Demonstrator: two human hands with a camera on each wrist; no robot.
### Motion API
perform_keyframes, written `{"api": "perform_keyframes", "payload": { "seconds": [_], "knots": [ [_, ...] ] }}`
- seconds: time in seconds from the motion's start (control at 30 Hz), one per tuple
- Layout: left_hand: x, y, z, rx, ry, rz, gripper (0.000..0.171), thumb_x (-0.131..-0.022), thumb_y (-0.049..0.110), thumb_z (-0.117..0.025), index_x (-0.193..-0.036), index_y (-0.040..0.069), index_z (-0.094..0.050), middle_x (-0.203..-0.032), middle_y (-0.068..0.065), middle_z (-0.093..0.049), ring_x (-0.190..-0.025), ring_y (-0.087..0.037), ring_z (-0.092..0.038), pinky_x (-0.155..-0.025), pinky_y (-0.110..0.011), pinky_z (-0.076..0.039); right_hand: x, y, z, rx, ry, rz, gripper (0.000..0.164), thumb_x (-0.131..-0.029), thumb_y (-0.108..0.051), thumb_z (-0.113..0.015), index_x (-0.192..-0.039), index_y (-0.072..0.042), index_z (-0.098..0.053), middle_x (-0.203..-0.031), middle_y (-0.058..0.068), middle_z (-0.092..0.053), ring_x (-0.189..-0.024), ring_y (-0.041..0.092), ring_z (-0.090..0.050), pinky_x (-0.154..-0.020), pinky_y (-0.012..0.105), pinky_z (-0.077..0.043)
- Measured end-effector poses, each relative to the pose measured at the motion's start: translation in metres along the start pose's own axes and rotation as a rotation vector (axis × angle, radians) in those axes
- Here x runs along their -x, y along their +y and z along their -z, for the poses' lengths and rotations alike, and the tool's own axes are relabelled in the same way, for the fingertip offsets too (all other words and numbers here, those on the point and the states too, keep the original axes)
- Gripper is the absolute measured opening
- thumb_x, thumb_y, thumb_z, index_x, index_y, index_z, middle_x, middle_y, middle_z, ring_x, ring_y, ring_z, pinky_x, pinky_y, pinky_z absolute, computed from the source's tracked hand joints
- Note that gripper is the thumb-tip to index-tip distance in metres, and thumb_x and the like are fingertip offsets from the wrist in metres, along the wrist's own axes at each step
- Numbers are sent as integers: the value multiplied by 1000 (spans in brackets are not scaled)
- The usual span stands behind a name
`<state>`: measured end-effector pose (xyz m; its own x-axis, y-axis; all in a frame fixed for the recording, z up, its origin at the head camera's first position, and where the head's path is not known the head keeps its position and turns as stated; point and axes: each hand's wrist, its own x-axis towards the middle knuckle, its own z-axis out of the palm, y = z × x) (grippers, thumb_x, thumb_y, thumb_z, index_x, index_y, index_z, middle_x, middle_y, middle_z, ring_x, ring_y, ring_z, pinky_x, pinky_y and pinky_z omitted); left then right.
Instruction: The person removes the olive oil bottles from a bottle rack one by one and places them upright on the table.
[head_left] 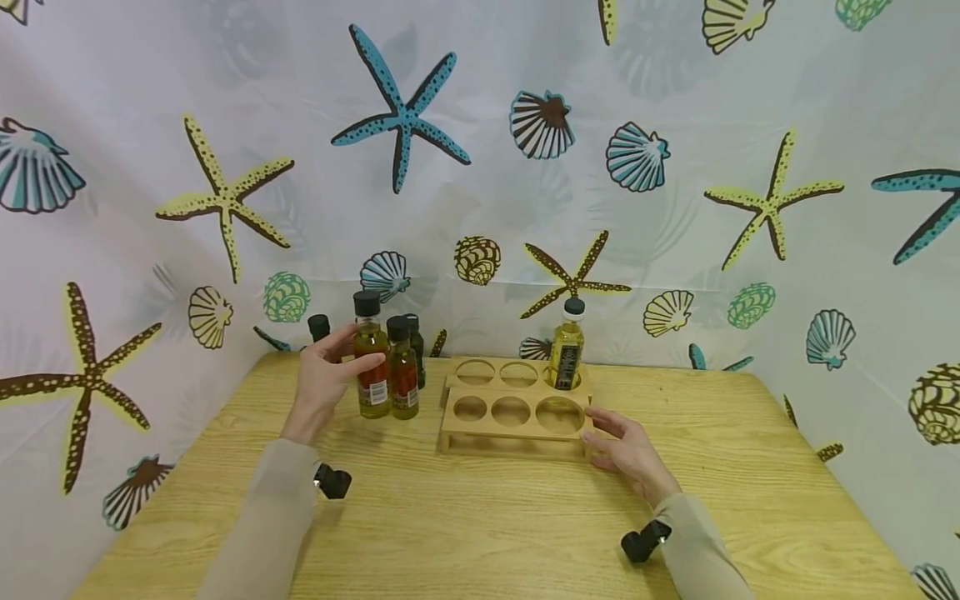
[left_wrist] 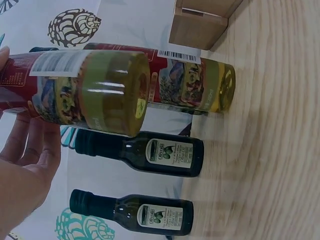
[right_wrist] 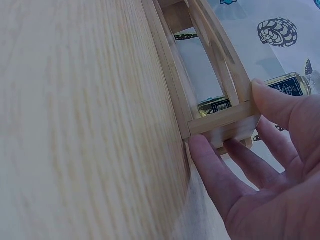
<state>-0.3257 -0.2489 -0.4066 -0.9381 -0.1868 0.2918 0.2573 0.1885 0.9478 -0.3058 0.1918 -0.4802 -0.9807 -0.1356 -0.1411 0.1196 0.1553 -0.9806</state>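
Observation:
My left hand (head_left: 322, 379) grips an oil bottle (head_left: 372, 375) with a red label and black cap. In the left wrist view the base of this oil bottle (left_wrist: 112, 95) is raised clear of the tabletop. A similar red-labelled bottle (head_left: 403, 375) stands just right of it. My right hand (head_left: 628, 454) touches the right end of a two-tier wooden bottle rack (head_left: 525, 390) with its fingers spread. The fingertips (right_wrist: 200, 145) meet the end panel near the table. A clear bottle of yellow oil (head_left: 566, 354) sits upright in the rack's back right hole; its other holes hold nothing.
Two dark green olive oil bottles (left_wrist: 167, 156) with pale labels stand behind the red-labelled ones. The light wood table (head_left: 465, 525) ends at a curtain (head_left: 480, 183) printed with starfish and shells, which encloses its back and sides.

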Motion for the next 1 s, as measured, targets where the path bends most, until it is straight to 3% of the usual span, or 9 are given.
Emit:
{"api": "perform_keyframes", "payload": {
  "seconds": [0.33,0.6,0.83,1.0],
  "knots": [
    [-3,-18,12,-53,12,-10,65,-66,31,-80,-126,21,-55,-109,-7,-59,-96,-20,-53,-71,-27,-48,2,-1,0,-29,0,-7,55,-81,-22,-69,-131,-18,-48,-139,13,-36,-118,31,-45,-81,43,-48],
    [-4,-29,22,-73,-36,11,58,-73,25,-76,-126,20,-54,-125,-8,-52,-111,-23,-49,-85,-38,-45,2,-1,0,-25,-5,0,55,-81,-23,-69,-131,-19,-48,-139,12,-37,-116,30,-47,-79,42,-49],
    [-5,-38,24,-113,-47,39,64,-74,27,-75,-131,18,-49,-137,-10,-40,-122,-29,-39,-94,-47,-38,1,-1,0,-36,1,-11,54,-80,-22,-70,-130,-20,-50,-138,11,-38,-117,29,-46,-80,42,-49],
    [-7,-44,24,-122,-47,60,70,-75,26,-75,-135,13,-43,-136,-13,-39,-124,-33,-36,-96,-48,-35,3,-2,-1,-28,2,-9,54,-80,-22,-69,-130,-19,-50,-138,12,-37,-116,30,-47,-80,42,-49]
  ]
}}
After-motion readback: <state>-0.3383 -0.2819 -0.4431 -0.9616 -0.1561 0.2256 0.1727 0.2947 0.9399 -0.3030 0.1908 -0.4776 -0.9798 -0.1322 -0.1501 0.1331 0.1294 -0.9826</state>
